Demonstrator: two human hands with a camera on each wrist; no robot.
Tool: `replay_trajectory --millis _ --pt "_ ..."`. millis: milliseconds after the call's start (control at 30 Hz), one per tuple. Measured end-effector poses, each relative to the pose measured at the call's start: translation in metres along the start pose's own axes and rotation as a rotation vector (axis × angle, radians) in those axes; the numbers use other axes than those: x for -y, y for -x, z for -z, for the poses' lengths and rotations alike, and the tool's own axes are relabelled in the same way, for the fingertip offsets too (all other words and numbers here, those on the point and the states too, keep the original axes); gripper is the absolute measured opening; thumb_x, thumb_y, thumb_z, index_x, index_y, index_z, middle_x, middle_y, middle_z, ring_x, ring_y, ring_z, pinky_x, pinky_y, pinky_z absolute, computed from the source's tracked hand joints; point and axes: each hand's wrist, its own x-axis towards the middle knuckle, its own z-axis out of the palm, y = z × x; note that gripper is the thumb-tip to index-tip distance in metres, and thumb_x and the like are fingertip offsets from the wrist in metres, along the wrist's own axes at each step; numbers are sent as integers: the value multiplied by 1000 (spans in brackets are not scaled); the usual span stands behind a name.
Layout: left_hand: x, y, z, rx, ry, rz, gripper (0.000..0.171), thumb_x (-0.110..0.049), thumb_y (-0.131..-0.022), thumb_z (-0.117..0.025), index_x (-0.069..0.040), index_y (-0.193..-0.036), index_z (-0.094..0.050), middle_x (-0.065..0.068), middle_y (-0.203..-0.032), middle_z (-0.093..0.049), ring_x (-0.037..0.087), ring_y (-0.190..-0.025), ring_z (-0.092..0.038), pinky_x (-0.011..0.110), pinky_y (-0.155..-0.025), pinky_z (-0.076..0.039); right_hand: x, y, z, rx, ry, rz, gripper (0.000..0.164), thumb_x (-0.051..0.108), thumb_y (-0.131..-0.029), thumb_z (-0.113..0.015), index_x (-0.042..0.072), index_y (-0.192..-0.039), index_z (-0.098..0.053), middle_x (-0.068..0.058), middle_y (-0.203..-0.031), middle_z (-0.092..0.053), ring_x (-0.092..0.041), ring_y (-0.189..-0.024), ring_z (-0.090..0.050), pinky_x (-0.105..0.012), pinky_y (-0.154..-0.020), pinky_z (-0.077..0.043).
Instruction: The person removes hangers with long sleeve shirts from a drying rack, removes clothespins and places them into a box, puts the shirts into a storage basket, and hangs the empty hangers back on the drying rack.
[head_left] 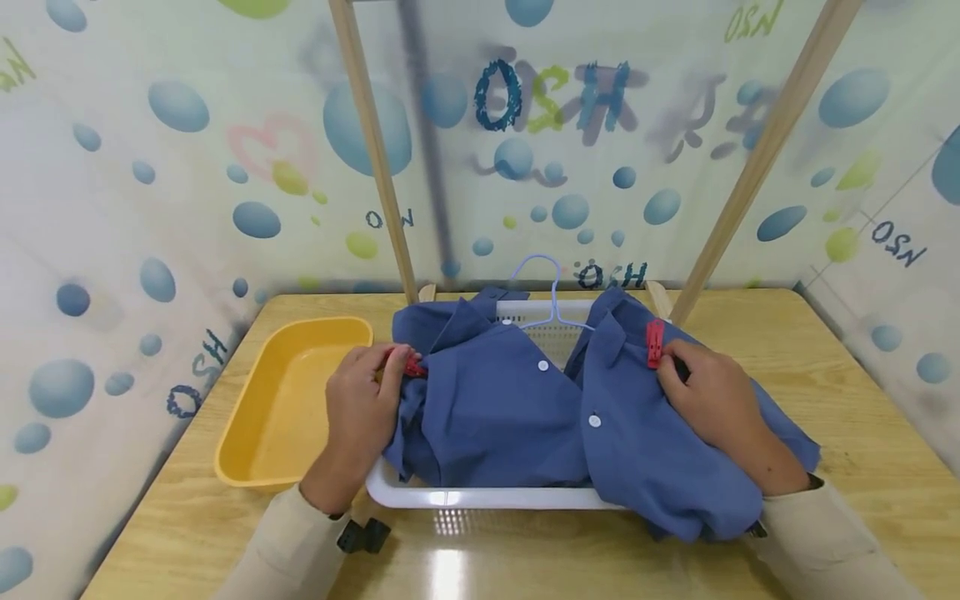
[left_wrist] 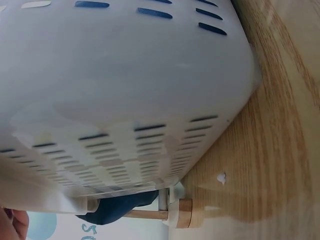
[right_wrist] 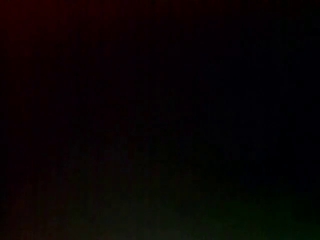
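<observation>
A blue shirt (head_left: 510, 408) with white buttons lies over a white basket (head_left: 487, 498), a light-purple hanger (head_left: 555, 292) at its collar. My left hand (head_left: 363, 400) pinches a red clothespin (head_left: 415, 367) at the shirt's left shoulder; part of that hand (left_wrist: 19, 223) shows at the edge of the left wrist view. Over on the right shoulder, my right hand (head_left: 708, 387) pinches the lower end of another red clothespin (head_left: 655, 340). Whether either clothespin bites the cloth or the hanger, I cannot tell. The right wrist view is dark.
To the left of the basket stands a yellow tub (head_left: 288, 404) on the wooden table (head_left: 840, 400). Two wooden posts (head_left: 382, 167) rise behind the basket, near a patterned wall (head_left: 480, 183).
</observation>
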Motion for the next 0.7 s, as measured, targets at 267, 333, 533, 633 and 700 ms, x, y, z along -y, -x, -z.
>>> replay_trajectory --millis 267,333,533,633,700 --pt "0 1 0 -25 37 -38 20 -22 -97 -65 -5 -97 -75 13 -92 -74 30 -87 -65 43 -79 -53 1 1 0 6 0 -12 17 12 -95 -55 10 -78 -60 2 -58 -46 -12 -52 -42 -27 -50 -31" --pt "1 2 0 -38 44 -56 19 -21 -97 -65 -4 -98 -75 14 -93 -75 31 -87 -65 41 -79 -50 1 1 0 3 1 -9 18 11 -95 -55 10 -78 -60 2 -58 -46 -12 -53 -41 -27 -50 -31" --pt "3 4 0 -72 67 -105 18 -19 -96 -66 -3 -98 -75 13 -94 -75 31 -86 -63 38 -75 -45 0 1 0 2 5 -9 17 11 -94 -55 10 -78 -59 1 -58 -46 -12 -53 -42 -28 -51 -32" --pt "3 4 -1 -95 82 -133 17 -18 -96 -66 -5 -99 -75 12 -93 -75 30 -85 -64 37 -75 -44 0 1 -1 -1 5 -8 18 11 -95 -54 10 -77 -59 2 -58 -46 -12 -53 -42 -28 -51 -32" --pt "4 3 -1 -113 92 -152 15 -17 -96 -66 -5 -99 -76 11 -92 -75 29 -84 -64 36 -76 -44 0 0 -1 -2 4 -4 18 11 -95 -54 10 -78 -60 2 -58 -46 -12 -53 -42 -28 -51 -32"
